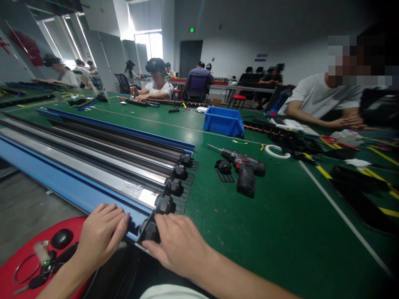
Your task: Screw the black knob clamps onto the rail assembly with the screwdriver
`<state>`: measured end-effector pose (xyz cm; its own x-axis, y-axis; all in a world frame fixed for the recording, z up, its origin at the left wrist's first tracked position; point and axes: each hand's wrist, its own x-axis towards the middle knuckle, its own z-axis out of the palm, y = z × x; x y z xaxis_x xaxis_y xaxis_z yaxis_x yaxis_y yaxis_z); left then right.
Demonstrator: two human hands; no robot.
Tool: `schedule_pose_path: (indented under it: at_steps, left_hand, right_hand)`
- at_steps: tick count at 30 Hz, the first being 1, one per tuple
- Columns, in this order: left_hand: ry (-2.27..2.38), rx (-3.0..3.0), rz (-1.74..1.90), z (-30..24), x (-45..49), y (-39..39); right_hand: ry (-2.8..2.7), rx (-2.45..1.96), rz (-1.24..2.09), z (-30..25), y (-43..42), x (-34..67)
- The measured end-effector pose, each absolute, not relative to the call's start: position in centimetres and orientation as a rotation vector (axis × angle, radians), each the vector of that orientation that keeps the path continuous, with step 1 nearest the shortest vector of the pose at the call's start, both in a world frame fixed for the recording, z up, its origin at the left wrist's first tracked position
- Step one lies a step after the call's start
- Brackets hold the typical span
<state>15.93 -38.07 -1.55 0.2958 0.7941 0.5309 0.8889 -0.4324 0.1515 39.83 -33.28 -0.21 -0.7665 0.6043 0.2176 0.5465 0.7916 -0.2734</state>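
Note:
My left hand [104, 230] is closed over the near edge of a long blue profile [62, 174], close to its right end. With its thumb and fingers, my right hand [183, 245] grips a black end piece [151, 231] with a round knob-like fitting, which sits at the end of that profile. Behind it, several like black end pieces [173, 186] with slotted plates stand in a row at the ends of parallel silver and black profiles [102, 170]. A loose black end piece [223, 167] lies on the green table beside a cordless drill [245, 166].
Farther back on the green table [264, 236] are a blue bin [222, 121] and a white ring [277, 152]. Cables and black parts [358, 199] cover the right side. A red stool [18, 265] with keys stands at lower left. Another person's clasped hands [352, 121] rest across the table.

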Motion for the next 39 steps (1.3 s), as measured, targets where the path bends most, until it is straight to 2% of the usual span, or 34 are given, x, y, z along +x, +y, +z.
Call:
schedule_pose_path:
  at_steps: [13,20,23,29,39]
  left_hand:
    - [-1.614,-2.413,-0.819,-1.2,16.0,-38.2]
    - [-1.634,-2.388,-1.058,0.9,15.5,-37.6]
    - [-1.681,-2.368,-0.935,2.4,15.5,-35.8]
    - [-1.833,-2.729,-0.402,3.2,15.5,-32.8]
    - [-1.825,-2.916,-0.357,3.9,16.2,-32.4]
  right_hand:
    - [-2.693,-0.891,0.327,1.7,-32.2,41.8]
    - [-2.703,-1.032,0.238,4.6,-28.1,44.9]
    - [-2.706,-1.074,0.287,4.3,-27.5,45.3]
    - [-2.685,-1.044,0.330,2.8,-28.2,43.5]
    - [-2.679,-1.034,0.245,1.7,-28.2,41.8]
